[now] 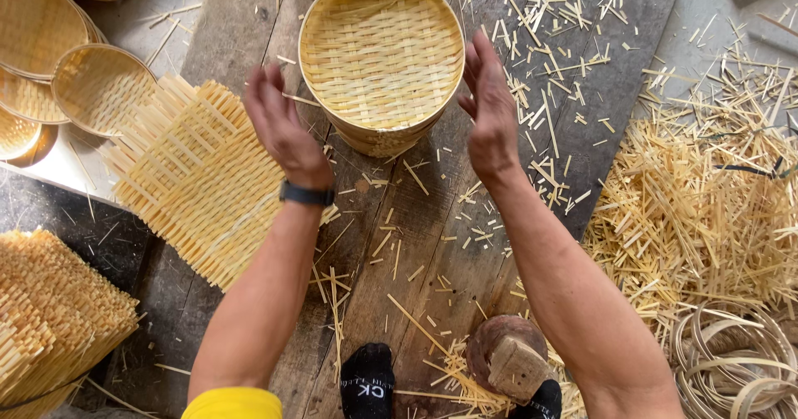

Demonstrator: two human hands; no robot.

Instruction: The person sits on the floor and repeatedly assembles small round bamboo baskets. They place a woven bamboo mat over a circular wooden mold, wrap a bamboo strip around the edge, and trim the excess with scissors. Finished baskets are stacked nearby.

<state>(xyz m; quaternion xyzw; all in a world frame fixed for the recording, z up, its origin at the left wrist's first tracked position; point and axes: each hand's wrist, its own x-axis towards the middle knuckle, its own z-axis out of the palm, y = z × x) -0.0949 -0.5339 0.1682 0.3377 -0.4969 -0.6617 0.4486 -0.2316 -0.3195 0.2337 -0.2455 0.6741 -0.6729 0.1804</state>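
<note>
A round woven bamboo basket [381,53] stands on the wooden plank floor [416,244] in front of me. My left hand [281,124] hovers just left of its rim, fingers apart, holding nothing. On the basket's right side my right hand [490,107] is open too, palm turned toward the rim. Neither hand clearly touches the basket. A black band is on my left wrist.
A flat woven bamboo mat [195,178] lies to the left, with stacked mats [50,311] at lower left and round woven trays [58,61] at upper left. Loose bamboo strips [698,203] pile up on the right, coiled bamboo hoops [731,361] lower right, a wooden mallet [509,357] by my feet.
</note>
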